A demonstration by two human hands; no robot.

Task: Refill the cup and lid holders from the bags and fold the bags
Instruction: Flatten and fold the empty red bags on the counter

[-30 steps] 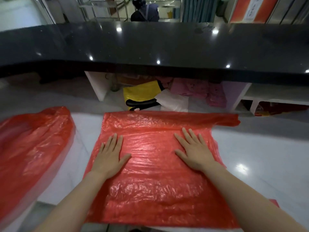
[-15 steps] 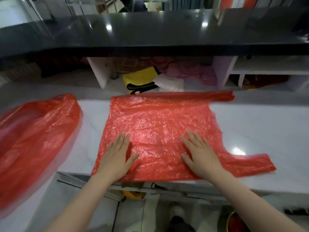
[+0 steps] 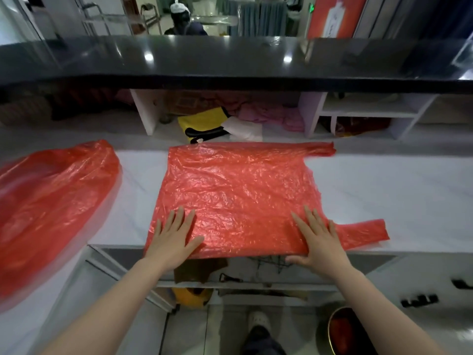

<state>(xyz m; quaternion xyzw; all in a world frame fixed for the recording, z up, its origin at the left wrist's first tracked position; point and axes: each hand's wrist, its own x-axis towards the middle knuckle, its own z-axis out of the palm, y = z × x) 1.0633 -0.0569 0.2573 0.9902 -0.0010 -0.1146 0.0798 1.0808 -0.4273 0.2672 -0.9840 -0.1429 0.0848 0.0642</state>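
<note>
A red plastic bag [image 3: 238,196] is spread flat on the white surface [image 3: 384,190], its near edge reaching the surface's front edge and its two handles pointing right, one at the far corner and one at the near corner. The left hand [image 3: 171,239] is laid palm down on the bag's near left corner, with the fingers [image 3: 179,219] straight and slightly spread, holding nothing. The right hand [image 3: 320,244] is laid on the near right part of the bag, beside the near handle, its fingers straight on top while the thumb is placed at the bag's front edge; whether the edge is pinched cannot be told. A second red bag [image 3: 51,208] lies bunched and partly blurred on the surface to the left, well apart from the flat one. Beyond the surface a black raised counter [image 3: 230,60] is seen, with a yellow item [image 3: 202,123] in the cubby beneath it.
</note>
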